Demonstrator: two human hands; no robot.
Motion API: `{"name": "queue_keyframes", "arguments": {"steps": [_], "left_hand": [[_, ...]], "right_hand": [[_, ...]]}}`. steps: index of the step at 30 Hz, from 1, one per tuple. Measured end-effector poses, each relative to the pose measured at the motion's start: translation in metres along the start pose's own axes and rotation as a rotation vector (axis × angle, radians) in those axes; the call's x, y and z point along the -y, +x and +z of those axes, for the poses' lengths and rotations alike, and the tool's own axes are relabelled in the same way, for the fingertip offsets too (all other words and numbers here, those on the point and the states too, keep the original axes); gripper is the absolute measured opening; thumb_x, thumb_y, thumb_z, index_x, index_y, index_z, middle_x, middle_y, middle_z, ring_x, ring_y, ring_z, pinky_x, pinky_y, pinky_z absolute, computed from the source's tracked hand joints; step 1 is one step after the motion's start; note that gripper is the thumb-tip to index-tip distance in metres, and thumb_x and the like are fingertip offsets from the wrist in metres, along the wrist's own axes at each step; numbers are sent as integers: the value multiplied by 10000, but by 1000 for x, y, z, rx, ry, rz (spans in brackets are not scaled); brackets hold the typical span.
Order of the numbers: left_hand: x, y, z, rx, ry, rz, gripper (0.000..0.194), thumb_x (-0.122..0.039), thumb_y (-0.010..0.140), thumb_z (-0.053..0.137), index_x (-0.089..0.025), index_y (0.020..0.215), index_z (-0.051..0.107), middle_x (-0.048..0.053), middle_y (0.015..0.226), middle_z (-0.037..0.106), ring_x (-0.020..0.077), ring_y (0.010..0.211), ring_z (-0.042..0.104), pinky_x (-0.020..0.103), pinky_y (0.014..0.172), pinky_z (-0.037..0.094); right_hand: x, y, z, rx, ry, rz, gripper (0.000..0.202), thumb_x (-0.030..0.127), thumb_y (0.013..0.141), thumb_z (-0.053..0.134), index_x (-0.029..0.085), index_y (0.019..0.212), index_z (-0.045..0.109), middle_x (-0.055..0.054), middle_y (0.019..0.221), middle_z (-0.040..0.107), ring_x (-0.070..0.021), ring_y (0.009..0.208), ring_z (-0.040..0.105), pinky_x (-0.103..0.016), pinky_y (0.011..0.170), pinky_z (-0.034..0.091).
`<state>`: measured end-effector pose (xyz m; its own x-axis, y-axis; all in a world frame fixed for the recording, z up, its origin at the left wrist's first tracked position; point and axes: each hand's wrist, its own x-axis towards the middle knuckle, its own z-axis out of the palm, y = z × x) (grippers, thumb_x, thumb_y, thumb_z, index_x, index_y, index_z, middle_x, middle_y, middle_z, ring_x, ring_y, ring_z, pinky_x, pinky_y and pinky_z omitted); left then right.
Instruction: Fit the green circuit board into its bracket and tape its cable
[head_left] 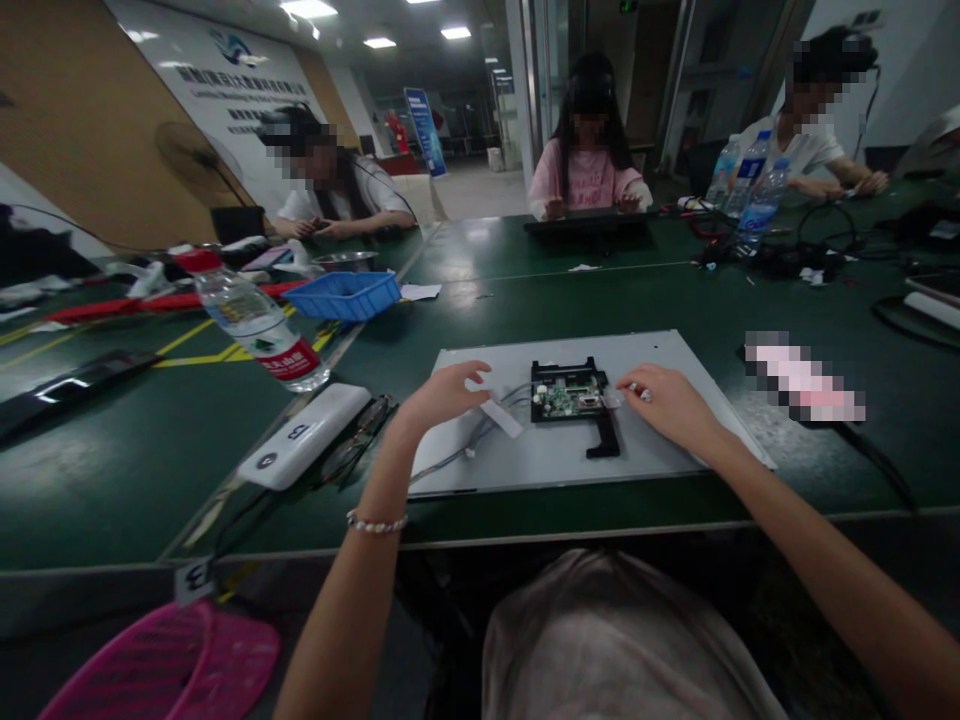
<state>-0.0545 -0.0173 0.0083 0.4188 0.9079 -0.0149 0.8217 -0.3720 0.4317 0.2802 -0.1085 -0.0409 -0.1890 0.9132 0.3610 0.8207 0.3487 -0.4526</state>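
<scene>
"Scanning from the left, what's there?"

"The left hand (pixel 454 388), half open, apparently empty, beside a white strip (pixel 502 418)."

"Then?"

"Rightward, on a pale panel (pixel 660 350) near the table's (pixel 480 310) front edge, a circuit board (pixel 567 402), long axis roughly along that edge: green, dotted with components, in a black frame (pixel 602 442). Nearer it, the right hand (pixel 671 405): fingertips almost together at a small clear piece (pixel 613 398), grip unclear."
</scene>
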Motion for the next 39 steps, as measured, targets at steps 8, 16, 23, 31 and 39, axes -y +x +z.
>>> {"name": "queue_keyframes", "arguments": {"steps": [8, 16, 23, 31, 39], "left_hand": [[-1, -6, 3, 7, -306, -15, 307, -316, 701, 577, -152, 937, 687, 56, 895, 712, 175, 783, 648, 257, 692, 514], [1, -8, 2, -123, -453, 20, 243, -292, 717, 591, -144, 885, 688, 42, 817, 689, 130, 673, 603, 248, 669, 505], [-10, -11, -1, -119, -504, 42, 239, -311, 721, 597, -145, 872, 677, 43, 818, 678, 135, 694, 598, 252, 668, 501], [-1, -12, 9, -30, -288, 52, 327, -262, 722, 552, -154, 1010, 663, 49, 993, 683, 139, 718, 625, 257, 702, 510], [-28, -29, 7, -314, 58, 94, 301, -231, 834, 484, -176, 1097, 620, 72, 1168, 582, 143, 805, 623, 291, 835, 491]], "right_hand": [[1, 0, -2, 1, 0, -2, 200, 153, 840, 509, 203, 927, 681, -50, 955, 686, -196, 836, 624, -329, 817, 469], [2, -1, -2, -2, -5, 1, 211, 155, 847, 504, 199, 950, 684, -52, 973, 684, -198, 869, 625, -327, 829, 464], [-1, 0, -1, -8, 0, 5, 205, 149, 841, 509, 200, 940, 681, -47, 972, 683, -189, 827, 626, -328, 813, 470], [-1, 0, 0, -5, -19, -5, 202, 155, 840, 507, 205, 934, 678, -50, 965, 686, -198, 841, 625, -330, 814, 467], [-3, -1, 1, 10, -27, -7, 210, 153, 843, 498, 207, 932, 681, -48, 966, 687, -198, 852, 626, -331, 826, 464]]}}
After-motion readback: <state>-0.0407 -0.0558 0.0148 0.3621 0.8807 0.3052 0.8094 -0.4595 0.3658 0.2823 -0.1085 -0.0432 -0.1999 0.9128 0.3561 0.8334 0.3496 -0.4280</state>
